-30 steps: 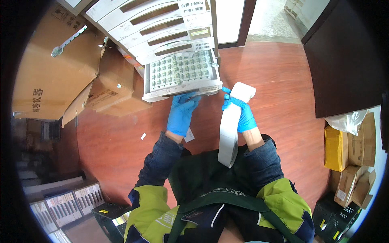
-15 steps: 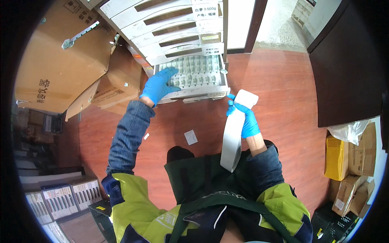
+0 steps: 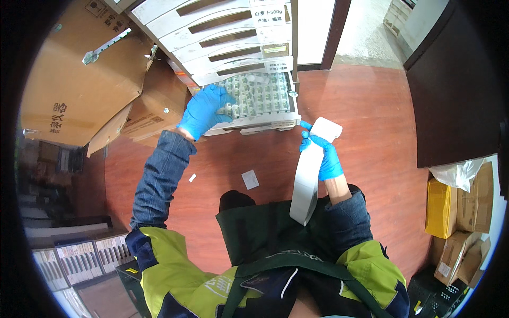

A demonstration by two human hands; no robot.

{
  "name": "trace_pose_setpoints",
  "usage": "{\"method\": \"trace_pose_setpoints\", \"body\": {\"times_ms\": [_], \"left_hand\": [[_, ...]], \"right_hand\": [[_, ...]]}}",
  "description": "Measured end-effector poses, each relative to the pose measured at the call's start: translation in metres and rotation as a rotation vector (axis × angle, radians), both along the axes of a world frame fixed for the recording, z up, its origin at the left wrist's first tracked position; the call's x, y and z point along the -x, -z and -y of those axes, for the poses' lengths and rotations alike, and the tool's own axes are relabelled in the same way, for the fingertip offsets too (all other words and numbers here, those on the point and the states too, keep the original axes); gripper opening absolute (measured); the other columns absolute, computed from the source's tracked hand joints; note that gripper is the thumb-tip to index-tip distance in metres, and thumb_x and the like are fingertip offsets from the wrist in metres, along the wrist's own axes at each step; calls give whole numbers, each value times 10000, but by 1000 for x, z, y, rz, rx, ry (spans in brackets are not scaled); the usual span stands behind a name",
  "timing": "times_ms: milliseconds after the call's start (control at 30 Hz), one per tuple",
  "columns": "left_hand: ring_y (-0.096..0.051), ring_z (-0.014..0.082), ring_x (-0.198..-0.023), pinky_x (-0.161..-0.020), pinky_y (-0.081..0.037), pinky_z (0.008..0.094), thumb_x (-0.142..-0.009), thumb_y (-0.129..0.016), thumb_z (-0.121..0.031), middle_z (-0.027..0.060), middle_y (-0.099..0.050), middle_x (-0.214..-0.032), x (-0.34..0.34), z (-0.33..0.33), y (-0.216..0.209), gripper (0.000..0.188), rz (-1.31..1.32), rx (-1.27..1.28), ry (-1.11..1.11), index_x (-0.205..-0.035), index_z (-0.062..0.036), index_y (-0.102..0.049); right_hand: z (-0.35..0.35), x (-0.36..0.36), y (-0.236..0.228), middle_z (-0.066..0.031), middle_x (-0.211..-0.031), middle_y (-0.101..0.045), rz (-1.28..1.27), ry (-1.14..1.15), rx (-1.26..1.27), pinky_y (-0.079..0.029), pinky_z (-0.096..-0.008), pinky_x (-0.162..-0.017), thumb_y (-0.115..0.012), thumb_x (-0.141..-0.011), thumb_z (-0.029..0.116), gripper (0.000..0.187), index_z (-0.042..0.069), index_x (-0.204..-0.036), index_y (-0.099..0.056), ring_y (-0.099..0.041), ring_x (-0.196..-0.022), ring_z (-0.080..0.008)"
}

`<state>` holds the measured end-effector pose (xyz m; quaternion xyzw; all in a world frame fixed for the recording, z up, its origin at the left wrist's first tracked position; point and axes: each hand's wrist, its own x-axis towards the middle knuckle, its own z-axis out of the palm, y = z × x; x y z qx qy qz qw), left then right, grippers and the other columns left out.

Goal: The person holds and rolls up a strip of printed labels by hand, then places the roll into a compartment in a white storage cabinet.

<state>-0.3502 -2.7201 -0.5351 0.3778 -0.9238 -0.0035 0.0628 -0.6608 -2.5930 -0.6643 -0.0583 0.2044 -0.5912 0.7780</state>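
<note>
My left hand, in a blue glove, is at the left end of a pulled-out white drawer. Its thumb and fingers are apart over the drawer's contents, rows of small green-and-white printed pieces that look covered by clear plastic. Whether the fingertips touch them, I cannot tell. To the right of the drawer, my gloved right hand is closed around a long white paper strip. The strip's upper end spreads above the fingers, and its lower part hangs in a loop over my dark apron.
Above the open drawer rises a white drawer cabinet with slotted fronts. Large cardboard boxes stand close on the left. A dark door is at the right, with smaller boxes below it. Paper scraps lie on the reddish floor.
My left hand has moved slightly left and its fingers have drawn back from the drawer's middle, showing more of the printed rows. The right hand has shifted slightly right, still holding the strip.
</note>
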Motion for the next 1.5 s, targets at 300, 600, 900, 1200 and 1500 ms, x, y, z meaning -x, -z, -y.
{"method": "trace_pose_setpoints", "body": {"times_ms": [300, 600, 900, 1200, 1500], "left_hand": [[-525, 305, -1216, -1015, -451, 413, -720, -781, -149, 77, -566, -1320, -9, 12, 26, 572, -84, -61, 10, -1264, -186, -608], [-639, 282, -981, -840, -523, 385, -753, -736, -224, 65, -675, -1101, -9, 19, 25, 313, -237, -74, -16, -1060, -164, -713], [-617, 257, -961, -799, -512, 357, -820, -678, -196, 55, -642, -1048, 2, 5, 4, 268, -307, 268, -62, -1086, -169, -691], [-635, 249, -938, -748, -532, 370, -832, -633, -148, 53, -646, -962, 2, -12, 17, 223, 350, 268, -2, -1045, -174, -693], [-651, 263, -866, -706, -537, 389, -850, -655, -256, 47, -664, -957, -2, 8, 24, 301, 251, 109, -51, -1140, -175, -652]], "right_hand": [[-3, -16, -54, -29, -950, -660, -695, 193, 235, -442, -220, -717, -605, -851, 28, 566, 8, -1393, -442, -528, -768, -83], [30, -44, -90, -136, -1248, -601, -413, -166, 253, -498, -249, -769, -589, -836, 75, 530, 8, -1352, -490, -580, -851, -140], [64, -54, -104, -132, -1156, -628, -329, -159, 258, -539, -251, -755, -601, -842, 43, 466, -3, -1301, -534, -622, -863, -156], [98, -53, -98, -151, -1246, -589, -265, -149, 341, -544, -235, -763, -613, -843, 85, 569, -15, -1378, -447, -621, -885, -153], [103, -44, -103, -126, -1061, -655, -155, -143, 332, -543, -266, -781, -580, -835, -13, 479, -56, -1306, -506, -638, -867, -187]]}}
